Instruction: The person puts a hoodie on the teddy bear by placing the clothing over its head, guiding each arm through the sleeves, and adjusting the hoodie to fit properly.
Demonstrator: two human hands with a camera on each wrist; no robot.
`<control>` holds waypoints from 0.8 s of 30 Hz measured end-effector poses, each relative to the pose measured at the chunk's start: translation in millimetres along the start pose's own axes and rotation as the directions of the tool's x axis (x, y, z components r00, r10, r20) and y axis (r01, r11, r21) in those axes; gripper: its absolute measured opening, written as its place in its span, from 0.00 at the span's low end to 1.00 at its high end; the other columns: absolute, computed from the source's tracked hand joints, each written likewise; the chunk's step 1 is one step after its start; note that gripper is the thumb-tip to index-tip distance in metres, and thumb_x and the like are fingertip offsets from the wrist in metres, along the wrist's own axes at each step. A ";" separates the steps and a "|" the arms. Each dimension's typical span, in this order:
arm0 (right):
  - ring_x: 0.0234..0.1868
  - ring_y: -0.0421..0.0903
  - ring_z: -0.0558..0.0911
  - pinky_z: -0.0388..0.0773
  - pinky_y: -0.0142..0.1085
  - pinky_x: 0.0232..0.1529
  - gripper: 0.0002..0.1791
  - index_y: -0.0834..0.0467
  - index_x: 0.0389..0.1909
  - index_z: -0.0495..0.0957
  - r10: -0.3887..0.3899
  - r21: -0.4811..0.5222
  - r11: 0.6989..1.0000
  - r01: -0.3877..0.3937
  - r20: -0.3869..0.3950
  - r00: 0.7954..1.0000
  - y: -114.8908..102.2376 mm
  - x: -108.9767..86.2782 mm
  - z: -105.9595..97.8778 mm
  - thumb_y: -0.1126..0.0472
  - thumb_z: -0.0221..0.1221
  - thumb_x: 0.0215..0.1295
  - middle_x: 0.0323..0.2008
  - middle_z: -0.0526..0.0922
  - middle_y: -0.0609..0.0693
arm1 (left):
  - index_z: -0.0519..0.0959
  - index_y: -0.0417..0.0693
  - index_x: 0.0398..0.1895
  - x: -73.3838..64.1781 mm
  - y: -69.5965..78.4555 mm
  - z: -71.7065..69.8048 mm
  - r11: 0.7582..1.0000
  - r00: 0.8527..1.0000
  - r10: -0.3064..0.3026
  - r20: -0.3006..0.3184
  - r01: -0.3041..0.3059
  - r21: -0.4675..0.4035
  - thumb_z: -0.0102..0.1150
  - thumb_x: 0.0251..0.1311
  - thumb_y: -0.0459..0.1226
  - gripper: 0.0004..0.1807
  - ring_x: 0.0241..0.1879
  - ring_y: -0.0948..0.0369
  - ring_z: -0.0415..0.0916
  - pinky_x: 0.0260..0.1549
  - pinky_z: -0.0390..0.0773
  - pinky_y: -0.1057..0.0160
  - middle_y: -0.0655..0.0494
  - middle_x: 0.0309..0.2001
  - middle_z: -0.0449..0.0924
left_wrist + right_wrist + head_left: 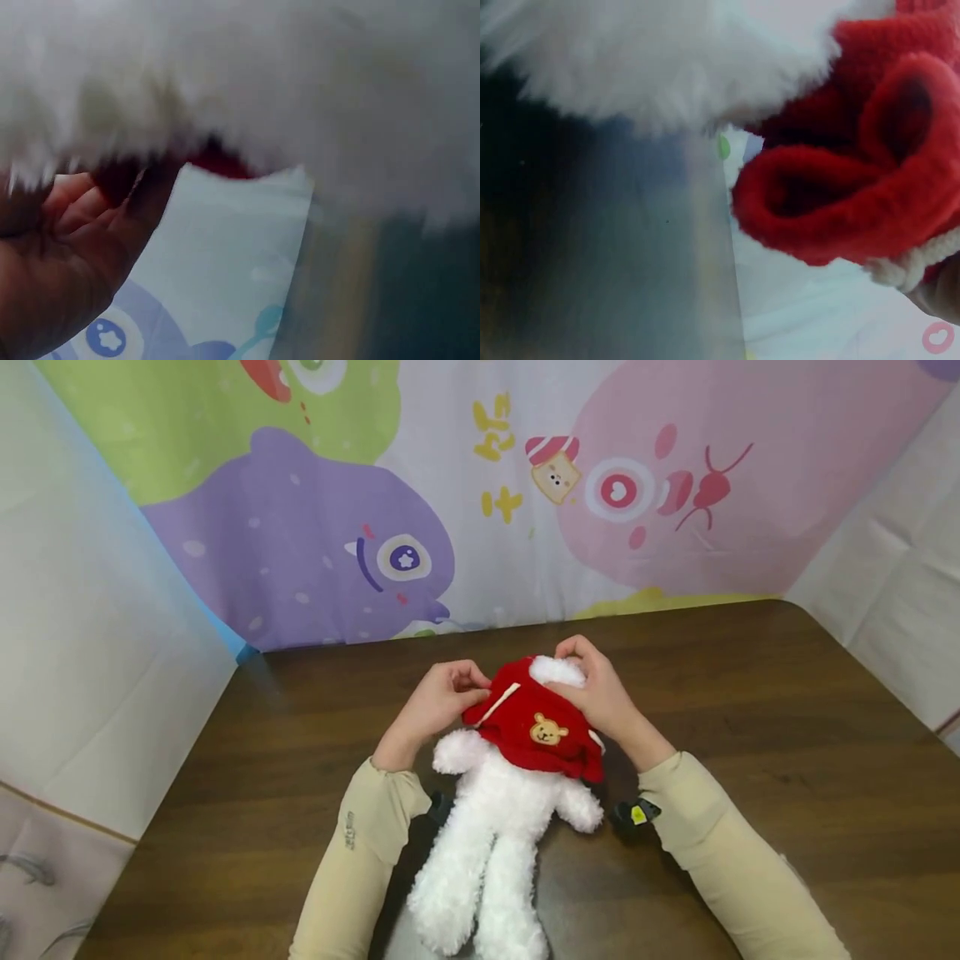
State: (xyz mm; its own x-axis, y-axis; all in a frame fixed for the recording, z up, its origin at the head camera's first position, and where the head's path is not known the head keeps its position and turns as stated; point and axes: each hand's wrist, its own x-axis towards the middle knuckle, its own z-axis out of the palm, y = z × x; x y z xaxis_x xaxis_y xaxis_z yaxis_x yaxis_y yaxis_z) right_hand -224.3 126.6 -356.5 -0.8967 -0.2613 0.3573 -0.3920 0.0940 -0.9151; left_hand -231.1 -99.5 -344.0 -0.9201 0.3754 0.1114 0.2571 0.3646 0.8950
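Pinching with left hand (441, 697) the red top (525, 727) covering the upper end of the white plush toy (498, 810); curling right hand (606, 693) round fluff (557, 671) there. Facing backdrop (498, 560) beyond toy, over table (750, 718) beneath.

A white plush toy (506, 810), shaggy and soft-furred, lies lengthwise in the lower centre of the head view, legs pointing to the bottom edge, stubby arms out to either side. A red garment (517, 727) covers its upper end, bunched and slanting — a rounded patch of white fur shows beyond it, toward the upper right. On the red cloth sit a tan bear-face patch and cream cords. In the right wrist view the thick red edge curls into two rounded folds — a knotted cord below them.
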 end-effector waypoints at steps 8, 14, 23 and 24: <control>0.24 0.39 0.76 0.77 0.30 0.28 0.13 0.58 0.34 0.62 0.024 0.126 0.992 -0.018 -0.043 0.999 -3.4 1.3 -6.6 0.73 0.55 0.54 0.23 0.75 0.46 | 0.79 0.39 0.34 0.6 0.2 -3.1 0.971 0.974 0.034 0.222 -0.085 0.225 0.52 0.58 0.27 0.06 0.34 0.59 0.74 0.37 0.75 0.66 0.50 0.34 0.81; 0.27 0.40 0.75 0.78 0.30 0.30 0.14 0.57 0.35 0.61 0.073 0.108 0.992 -0.070 -0.022 0.997 -4.1 0.0 -5.8 0.71 0.56 0.55 0.28 0.72 0.50 | 0.81 0.41 0.33 -1.1 2.8 -5.3 0.932 0.946 0.043 0.321 -0.154 0.327 0.54 0.55 0.26 0.08 0.33 0.62 0.75 0.38 0.76 0.67 0.54 0.33 0.82; 0.24 0.39 0.75 0.76 0.30 0.28 0.14 0.60 0.36 0.60 0.075 0.063 0.995 -0.079 0.065 0.995 -4.3 1.1 -10.6 0.71 0.57 0.56 0.24 0.73 0.47 | 0.81 0.45 0.36 -3.9 8.5 -8.8 0.955 0.982 0.069 0.176 -0.116 0.271 0.56 0.58 0.33 0.05 0.29 0.61 0.74 0.31 0.77 0.65 0.54 0.35 0.81; 0.23 0.39 0.74 0.75 0.29 0.28 0.14 0.59 0.36 0.60 0.075 0.056 0.995 -0.079 0.068 0.995 -4.4 1.2 -10.8 0.71 0.57 0.56 0.23 0.73 0.47 | 0.80 0.46 0.38 -4.2 9.4 -8.6 0.964 0.986 0.082 0.146 -0.116 0.238 0.57 0.58 0.33 0.06 0.31 0.61 0.75 0.32 0.77 0.65 0.54 0.37 0.80</control>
State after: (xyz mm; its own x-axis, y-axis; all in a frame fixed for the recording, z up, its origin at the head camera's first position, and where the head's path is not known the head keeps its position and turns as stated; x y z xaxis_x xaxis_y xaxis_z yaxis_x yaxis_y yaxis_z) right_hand -225.9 136.2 -350.0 -0.9076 -0.3182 0.2738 -0.3076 0.0603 -0.9496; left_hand -227.3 -104.9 -332.3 -0.8428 0.5246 0.1205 0.4248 0.5109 0.7473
